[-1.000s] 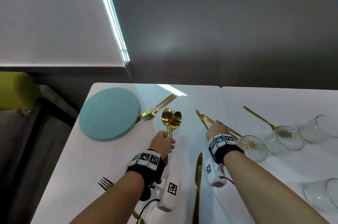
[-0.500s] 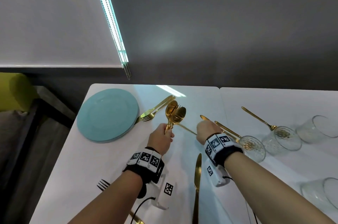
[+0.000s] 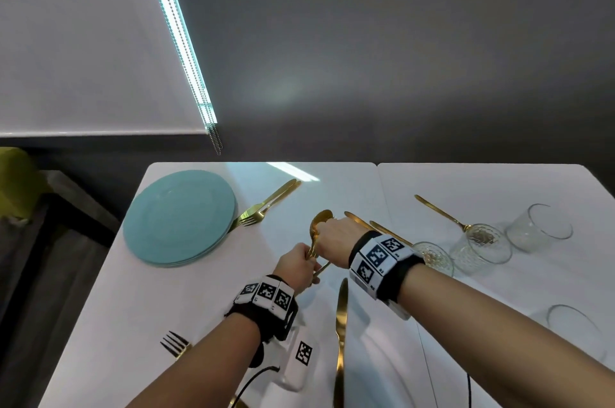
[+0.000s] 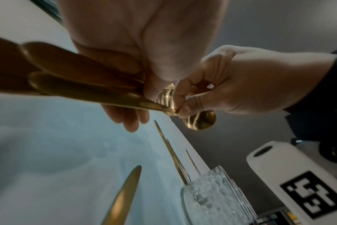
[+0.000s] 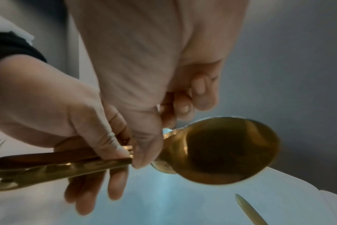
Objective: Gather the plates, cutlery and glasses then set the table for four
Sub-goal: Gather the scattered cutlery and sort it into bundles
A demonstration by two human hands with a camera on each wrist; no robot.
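My left hand grips the handles of a bundle of gold spoons above the white table. My right hand reaches across from the right and pinches the same spoons at their necks, just below the bowls. In the left wrist view the handles run under my palm and the right hand's fingers curl round the necks beside a bowl. In the right wrist view one spoon bowl sticks out past my thumb. A stack of teal plates lies at the far left.
Two gold forks lie beside the plates, a knife near my left wrist, and a fork at the near left edge. More gold cutlery and several glasses stand on the right, with a gold spoon.
My right hand left the cutlery on the table, moved left and took hold of the spoons. My left hand carried the spoons right, toward it.
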